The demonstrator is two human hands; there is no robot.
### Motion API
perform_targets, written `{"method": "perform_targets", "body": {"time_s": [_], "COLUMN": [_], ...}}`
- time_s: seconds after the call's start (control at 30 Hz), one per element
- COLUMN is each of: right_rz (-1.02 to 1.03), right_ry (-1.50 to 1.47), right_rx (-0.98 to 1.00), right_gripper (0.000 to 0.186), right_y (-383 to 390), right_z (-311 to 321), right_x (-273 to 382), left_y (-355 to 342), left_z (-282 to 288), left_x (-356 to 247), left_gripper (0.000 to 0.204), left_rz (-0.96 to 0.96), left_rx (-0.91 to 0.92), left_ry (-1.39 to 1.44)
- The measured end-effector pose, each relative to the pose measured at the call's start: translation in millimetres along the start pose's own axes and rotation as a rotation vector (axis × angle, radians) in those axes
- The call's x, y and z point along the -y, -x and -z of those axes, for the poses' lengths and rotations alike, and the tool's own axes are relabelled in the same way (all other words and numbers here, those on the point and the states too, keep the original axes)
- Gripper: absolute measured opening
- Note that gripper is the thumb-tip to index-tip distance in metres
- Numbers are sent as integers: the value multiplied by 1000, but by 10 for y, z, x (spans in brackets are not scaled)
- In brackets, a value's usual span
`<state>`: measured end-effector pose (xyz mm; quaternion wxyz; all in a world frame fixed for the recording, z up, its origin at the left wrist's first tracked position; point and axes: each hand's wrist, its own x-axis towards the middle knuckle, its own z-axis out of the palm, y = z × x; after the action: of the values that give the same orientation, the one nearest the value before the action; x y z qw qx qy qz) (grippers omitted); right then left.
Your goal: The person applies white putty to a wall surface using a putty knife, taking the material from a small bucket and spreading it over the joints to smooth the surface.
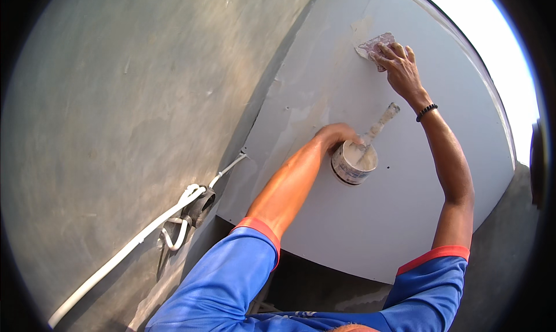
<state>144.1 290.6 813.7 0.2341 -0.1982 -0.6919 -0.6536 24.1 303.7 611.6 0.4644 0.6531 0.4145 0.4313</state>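
Note:
My left hand [341, 135] is closed on the rim of a small round tub [347, 173] that holds off-white paste [362, 156]. Out of the paste leans a smeared putty knife [383, 120], its handle pointing up and right past my thumb. Higher up, my right hand [399, 68] grips a flat, paste-crusted spreader [376, 45] and presses it to the pale grey board [428, 204]. Beside the spreader a light patch of paste [361, 28] marks the surface. My right wrist wears a dark beaded bracelet [427, 112].
A grey plastered wall [145, 100] fills the left, meeting the board along a slanting seam. White conduit [130, 248] runs up this wall past a black pipe end [202, 206] to the board's edge. Dark space shows below the board; bright sky is at upper right.

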Motion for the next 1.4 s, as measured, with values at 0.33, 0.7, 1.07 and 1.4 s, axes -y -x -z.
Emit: {"method": "perform_targets", "body": {"time_s": [0.33, 0.7, 1.07, 1.4], "right_rz": [-338, -122, -447, -710], "right_ry": [54, -271, -427, -334], "right_rx": [-99, -58, -158, 179], "right_gripper": [37, 13, 25, 35], "right_y": [-795, -836, -920, -1731], "right_z": [257, 66, 408, -223], "right_x": [-349, 1030, 133, 707], "left_y": [51, -50, -114, -118], "left_z": [-67, -23, -73, -57], "left_x": [-83, -5, -12, 5], "left_gripper": [62, 61, 57, 64], "left_rz": [41, 67, 16, -79], "left_rx": [42, 38, 27, 63], "left_ry": [22, 40, 27, 51]}}
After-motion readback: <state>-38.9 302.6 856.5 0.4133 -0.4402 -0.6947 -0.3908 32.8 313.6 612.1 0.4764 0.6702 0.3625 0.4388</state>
